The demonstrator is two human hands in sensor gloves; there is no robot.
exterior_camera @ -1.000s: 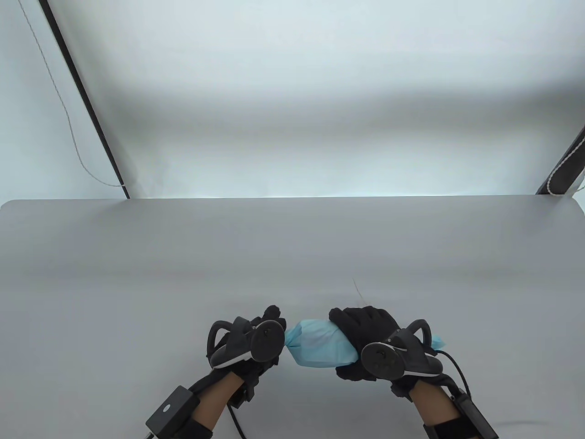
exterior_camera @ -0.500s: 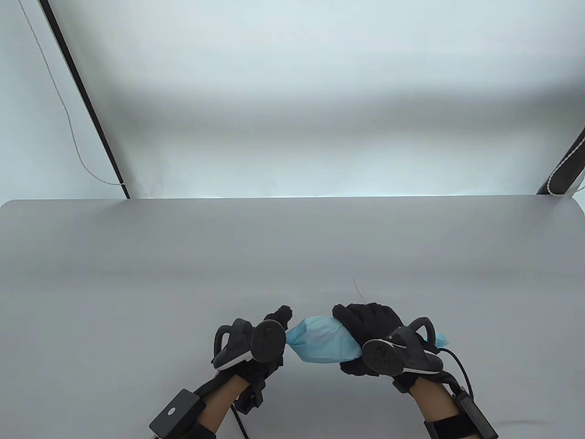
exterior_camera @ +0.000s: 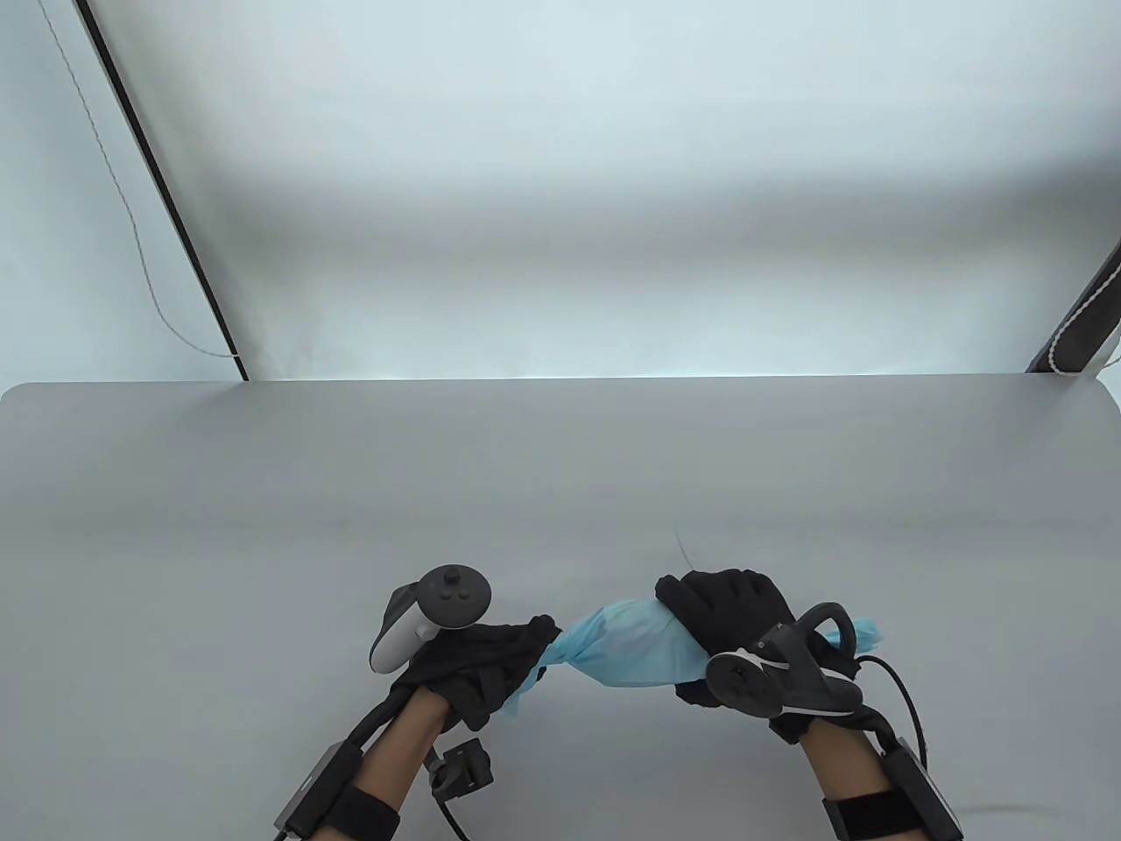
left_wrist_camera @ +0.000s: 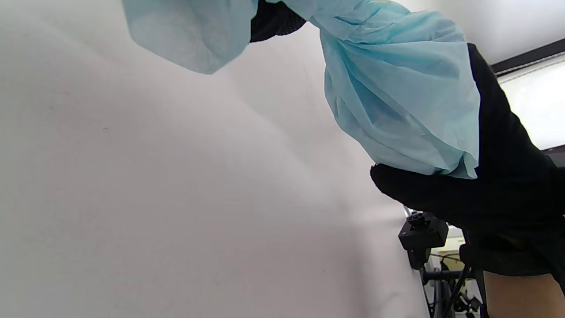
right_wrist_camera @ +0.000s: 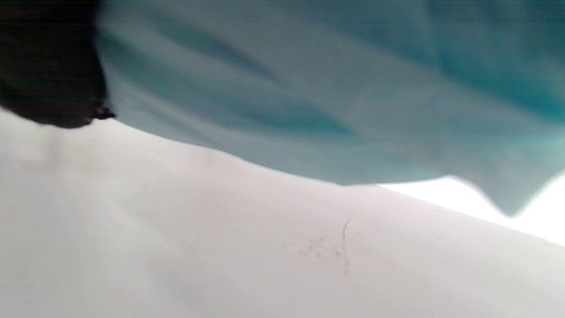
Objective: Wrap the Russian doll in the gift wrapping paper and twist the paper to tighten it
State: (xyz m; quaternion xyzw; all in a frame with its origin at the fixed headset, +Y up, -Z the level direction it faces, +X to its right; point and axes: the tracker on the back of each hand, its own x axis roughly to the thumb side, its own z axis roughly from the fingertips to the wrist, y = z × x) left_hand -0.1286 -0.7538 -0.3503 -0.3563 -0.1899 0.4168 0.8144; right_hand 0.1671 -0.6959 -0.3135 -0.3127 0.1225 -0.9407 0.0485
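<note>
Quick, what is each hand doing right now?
Left hand: pinches the twisted end of the blue paper.
Right hand: grips the wrapped bundle.

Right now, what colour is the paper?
Light blue paper, clearest in the left wrist view.

A bundle of light blue, crinkled wrapping paper [exterior_camera: 632, 648] lies lengthwise between 2 black-gloved hands above the grey table [exterior_camera: 560, 473]. The left hand [exterior_camera: 484, 663] pinches the paper's twisted left end. The right hand [exterior_camera: 731, 618] curls over the bundle's thick right part; a blue tip shows beyond its tracker [exterior_camera: 784, 679].
</note>
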